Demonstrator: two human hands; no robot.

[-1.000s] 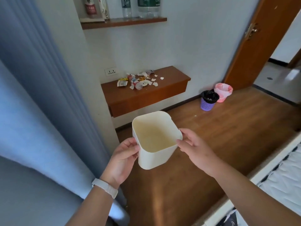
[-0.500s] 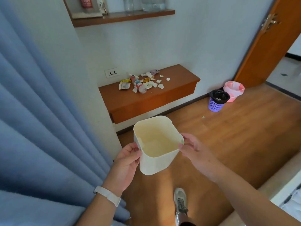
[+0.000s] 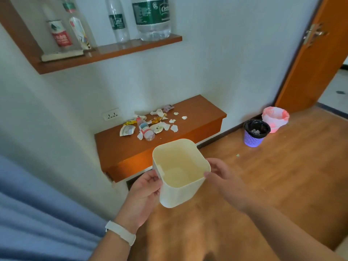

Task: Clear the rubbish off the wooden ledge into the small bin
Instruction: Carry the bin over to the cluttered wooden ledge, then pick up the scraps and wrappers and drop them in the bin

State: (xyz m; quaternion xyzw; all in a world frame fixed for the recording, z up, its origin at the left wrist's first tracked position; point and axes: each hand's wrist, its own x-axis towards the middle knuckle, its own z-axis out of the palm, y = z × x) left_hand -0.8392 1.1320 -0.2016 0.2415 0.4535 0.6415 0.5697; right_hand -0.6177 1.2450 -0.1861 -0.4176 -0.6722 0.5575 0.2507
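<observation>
1. The ledge (image 3: 197,112) is bare along its right end and across its near left part; a hand has room there.
2. Rubbish (image 3: 160,127), with a bottle (image 3: 145,129) lying in it, crowds the back middle of the ledge.
3. Walls close off the ledge at the back and left; its front and right side lie open.
4. A shelf (image 3: 113,51) hangs well above the ledge, with open air between.
5. The bin (image 3: 180,193), gripped by the left hand (image 3: 145,187) and right hand (image 3: 224,178), hangs before the ledge's front edge.
6. A curtain (image 3: 37,213) stands to the left, forward of the ledge; a purple basket (image 3: 253,140) and a pink basket (image 3: 275,118) stand on the floor to its right.
</observation>
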